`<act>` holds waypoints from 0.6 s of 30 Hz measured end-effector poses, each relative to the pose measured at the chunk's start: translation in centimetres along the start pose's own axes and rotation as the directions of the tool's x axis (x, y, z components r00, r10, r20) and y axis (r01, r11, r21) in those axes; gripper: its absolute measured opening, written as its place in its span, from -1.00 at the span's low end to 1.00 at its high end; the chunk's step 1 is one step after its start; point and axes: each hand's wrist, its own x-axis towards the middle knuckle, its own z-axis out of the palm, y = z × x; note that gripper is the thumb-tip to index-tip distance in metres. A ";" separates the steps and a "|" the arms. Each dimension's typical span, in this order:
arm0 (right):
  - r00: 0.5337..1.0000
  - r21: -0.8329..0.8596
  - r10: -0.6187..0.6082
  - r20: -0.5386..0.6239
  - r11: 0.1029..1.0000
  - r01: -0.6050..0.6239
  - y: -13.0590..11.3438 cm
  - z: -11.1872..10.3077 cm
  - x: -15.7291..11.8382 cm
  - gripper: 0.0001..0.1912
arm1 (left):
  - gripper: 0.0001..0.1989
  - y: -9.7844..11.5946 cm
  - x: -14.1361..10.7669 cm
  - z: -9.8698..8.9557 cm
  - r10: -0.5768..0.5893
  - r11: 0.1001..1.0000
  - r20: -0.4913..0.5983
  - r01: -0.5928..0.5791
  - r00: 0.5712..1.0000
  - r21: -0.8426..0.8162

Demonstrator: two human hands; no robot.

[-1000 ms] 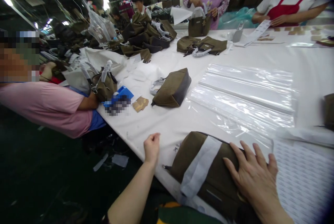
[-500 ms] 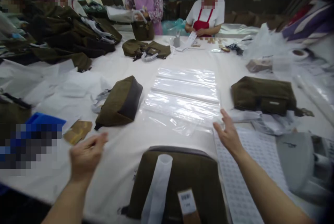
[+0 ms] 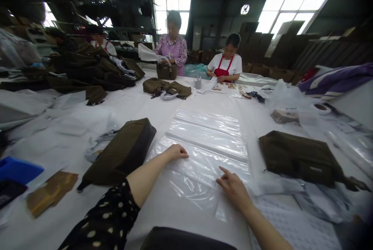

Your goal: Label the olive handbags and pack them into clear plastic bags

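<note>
Clear plastic bags (image 3: 208, 125) lie flat in overlapping layers on the white counter (image 3: 221, 102), in front of the person and between two olive handbags. The left hand (image 3: 175, 151) is over the left part of the layers, its fingers bent inward and close to the thumb; whether it pinches the film cannot be told. A black sleeve with pale dots (image 3: 106, 215) covers part of that arm. The right hand (image 3: 233, 188) is over the right side of the plastic, index finger stretched forward and the other fingers curled; whether it touches or grips the film cannot be told either.

Just beside the left forearm, the left handbag (image 3: 124, 151) lies on its side, its handles in pale wrapping pointing away to the left. The right handbag (image 3: 300, 157) lies well apart from the right hand, near some wrapped straps (image 3: 320, 201). A dark bag (image 3: 186, 239) is cut off by the bottom edge, nearest the person.

Brown card pieces (image 3: 52, 192) lie at the left, near a blue tray (image 3: 20, 168). Across the counter, a co-worker in a mauve apron handles an upright olive bag (image 3: 166, 71), and another in a red apron holds a paper strip (image 3: 212, 83).
</note>
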 end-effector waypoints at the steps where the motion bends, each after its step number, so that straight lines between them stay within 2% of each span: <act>1: 1.000 -0.035 0.001 0.000 0.999 -0.001 0.1 0.1 0.5 -0.61 | -0.86 -0.2 0.3 -0.2 0.007 1.000 -0.002 -0.007 1.000 0.012; 3: 1.000 -0.084 -0.015 -0.004 0.996 0.014 0.2 0.4 1.4 -0.69 | -0.85 -0.2 0.9 -0.6 0.020 0.999 -0.016 -0.020 1.000 0.041; 6: 0.999 -0.093 -0.040 -0.025 0.995 0.037 0.5 0.3 3.0 -0.58 | -0.81 0.3 2.0 -1.4 0.025 0.997 -0.047 -0.022 0.999 0.076; 10: 0.991 -0.121 -0.052 -0.120 0.992 0.038 0.1 -1.6 5.1 -0.56 | -0.76 2.0 3.2 -3.6 0.010 0.995 -0.160 0.006 0.987 0.099; 13: 0.985 -0.139 -0.111 -0.135 0.986 0.092 -1.0 -2.9 5.8 -0.72 | -0.74 3.8 2.7 -5.1 0.091 0.988 -0.206 -0.063 0.974 0.138; 16: 0.973 -0.176 -0.213 -0.090 0.965 0.195 -2.0 -2.9 6.1 -0.82 | -0.62 5.4 1.4 -6.0 0.213 0.963 -0.156 -0.181 0.964 0.198; 17: 0.974 -0.182 -0.208 -0.089 0.965 0.190 -2.4 -2.7 6.2 -0.86 | -0.68 5.8 1.0 -6.1 0.238 0.955 -0.147 -0.204 0.960 0.214; 18: 0.978 -0.180 -0.185 -0.101 0.970 0.165 -2.8 -2.3 6.4 -0.81 | -0.78 6.3 0.7 -6.2 0.252 0.950 -0.146 -0.215 0.957 0.228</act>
